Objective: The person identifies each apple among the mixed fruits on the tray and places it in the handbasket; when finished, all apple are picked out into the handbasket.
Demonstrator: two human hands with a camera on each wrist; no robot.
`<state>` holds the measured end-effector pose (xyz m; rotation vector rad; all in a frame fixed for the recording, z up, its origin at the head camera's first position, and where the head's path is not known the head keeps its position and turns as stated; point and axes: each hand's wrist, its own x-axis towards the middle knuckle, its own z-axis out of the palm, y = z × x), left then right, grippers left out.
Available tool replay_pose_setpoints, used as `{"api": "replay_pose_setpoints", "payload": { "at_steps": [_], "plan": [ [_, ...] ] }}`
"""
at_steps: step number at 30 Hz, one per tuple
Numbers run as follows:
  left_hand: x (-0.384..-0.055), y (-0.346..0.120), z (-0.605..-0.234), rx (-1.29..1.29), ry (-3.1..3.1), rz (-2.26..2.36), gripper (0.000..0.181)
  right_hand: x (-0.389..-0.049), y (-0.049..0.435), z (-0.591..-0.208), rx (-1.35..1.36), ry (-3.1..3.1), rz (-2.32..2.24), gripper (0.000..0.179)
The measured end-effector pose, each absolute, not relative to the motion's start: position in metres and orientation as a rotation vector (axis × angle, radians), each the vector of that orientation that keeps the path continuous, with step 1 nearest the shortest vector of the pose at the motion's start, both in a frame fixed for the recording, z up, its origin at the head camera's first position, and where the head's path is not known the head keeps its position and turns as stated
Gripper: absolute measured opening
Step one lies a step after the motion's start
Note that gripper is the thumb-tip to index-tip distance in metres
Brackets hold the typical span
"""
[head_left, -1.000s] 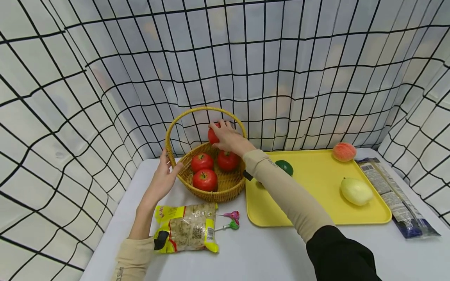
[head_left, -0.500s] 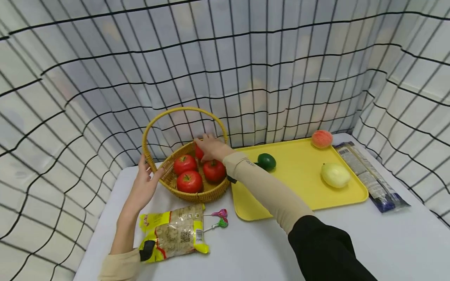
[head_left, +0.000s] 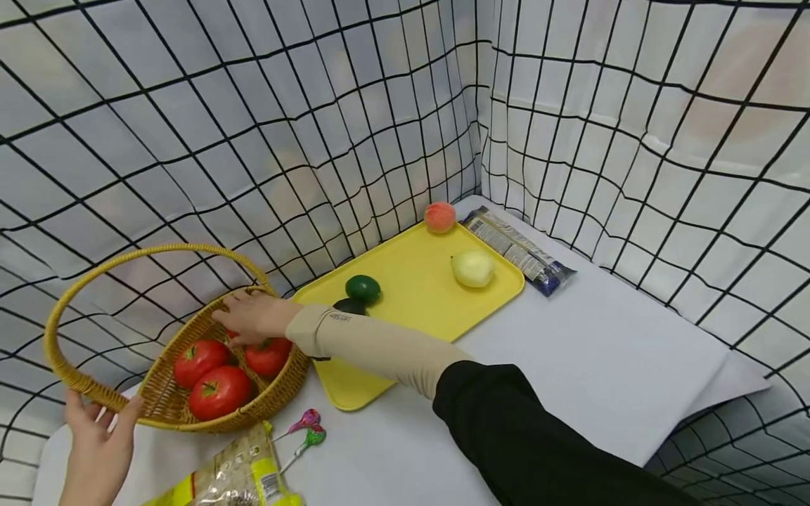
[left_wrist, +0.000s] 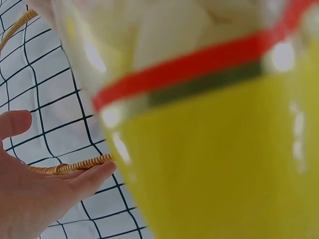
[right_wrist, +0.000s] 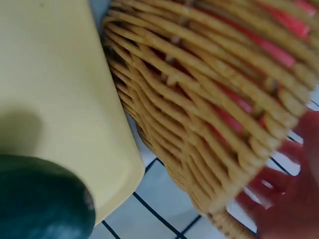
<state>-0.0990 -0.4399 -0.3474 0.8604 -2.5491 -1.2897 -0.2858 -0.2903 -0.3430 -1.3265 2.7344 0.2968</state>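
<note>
A wicker basket (head_left: 281, 390) with an arched handle (head_left: 171, 249) stands at the left, holding several red tomatoes (head_left: 221, 392). My left hand (head_left: 98, 439) holds the basket's left side by the handle base, thumb in front and fingers behind. In the left wrist view, the left hand (left_wrist: 45, 191) has its fingers along the wicker. Over the back of the basket is my right hand (head_left: 253, 316), fingers extended above a tomato mostly hidden beneath it. The right wrist view shows the right hand (right_wrist: 289, 199) beyond the basket's woven side (right_wrist: 199, 114).
Right of the basket lies a yellow tray (head_left: 411, 281) with two dark green fruits (head_left: 363, 289), a pale yellow fruit (head_left: 473, 269) and a peach (head_left: 439, 217). A dark packet (head_left: 515, 249), a yellow bag (head_left: 234, 471) and two lollipops (head_left: 310, 436) lie around. Black netting encloses the table.
My right hand has lowered a tomato into the back of the basket, and its fingers now look straighter. The left hand stays at the basket. The head view has turned right.
</note>
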Motion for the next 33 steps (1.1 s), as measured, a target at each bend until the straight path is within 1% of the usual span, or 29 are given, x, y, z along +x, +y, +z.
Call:
{"api": "replay_pose_setpoints", "payload": {
  "at_steps": [3, 5, 10, 12, 17, 23, 28, 33],
  "plan": [
    [-0.093, -0.439, -0.343, 0.834, -2.528, -1.289, 0.089, -0.281, -0.285, -0.335, -1.467, 2.706, 0.261, 0.062],
    [-0.09, -0.437, -0.342, 0.773, -2.52, -1.291, 0.088, -0.279, -0.271, -0.328, -1.575, 2.695, 0.191, 0.061],
    [-0.081, -0.424, -0.344, 0.557, -2.491, -1.27, 0.085, -0.272, -0.202, -0.313, -1.81, 2.699, -0.136, 0.057],
    [-0.078, -0.416, -0.344, 0.494, -2.495, -1.214, 0.085, -0.269, -0.166, -0.309, -1.836, 2.715, -0.28, 0.056],
    [-0.073, -0.387, -0.334, 0.391, -2.483, -1.047, 0.079, -0.26, -0.074, -0.314, -1.795, 2.852, -0.582, 0.058],
    [-0.068, -0.339, -0.331, 0.14, -2.389, -0.834, 0.068, -0.242, 0.016, -0.339, -1.64, 3.054, -0.788, 0.069],
    [-0.07, -0.31, -0.328, -0.005, -2.366, -0.534, 0.072, -0.222, 0.059, -0.35, -1.476, 3.081, -0.954, 0.082],
    [-0.081, -0.292, -0.323, -0.126, -2.352, -0.4, 0.074, -0.206, 0.078, -0.358, -1.374, 3.17, -0.974, 0.087]
  ]
}}
